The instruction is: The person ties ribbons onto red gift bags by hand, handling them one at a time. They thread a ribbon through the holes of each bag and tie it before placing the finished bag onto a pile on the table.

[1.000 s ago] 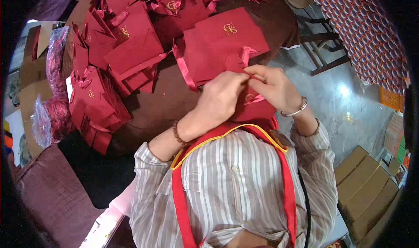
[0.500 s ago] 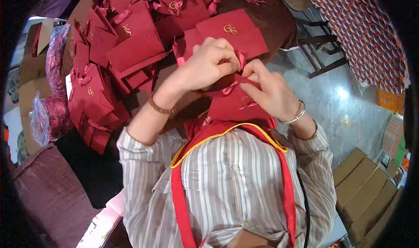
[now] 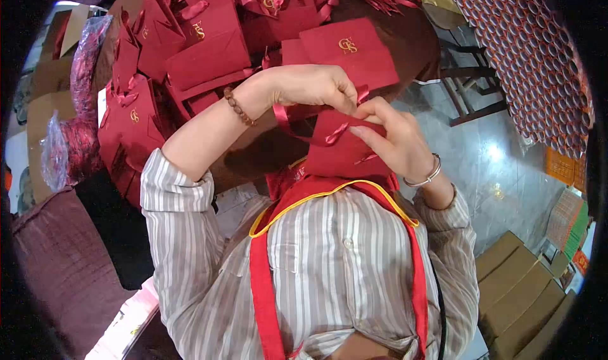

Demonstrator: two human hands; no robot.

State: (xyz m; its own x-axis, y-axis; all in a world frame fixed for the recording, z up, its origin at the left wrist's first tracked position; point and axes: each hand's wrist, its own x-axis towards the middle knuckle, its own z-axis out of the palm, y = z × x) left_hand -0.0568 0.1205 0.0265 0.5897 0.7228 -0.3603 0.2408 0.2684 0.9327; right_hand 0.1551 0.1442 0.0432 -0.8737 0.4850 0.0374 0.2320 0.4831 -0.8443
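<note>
Hands (image 3: 400,138) at ribboned bag (image 3: 345,154) — bags (image 3: 209,52) crowd beyond.

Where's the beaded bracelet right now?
In the head view, the beaded bracelet circles the left wrist, between left hand and striped sleeve.

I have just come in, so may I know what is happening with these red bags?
A person in a striped shirt and red apron is working on a red bag. The left hand and right hand meet at its upper edge, near a pink ribbon; what each one pinches is hard to see. More red bags are on the table.
</note>
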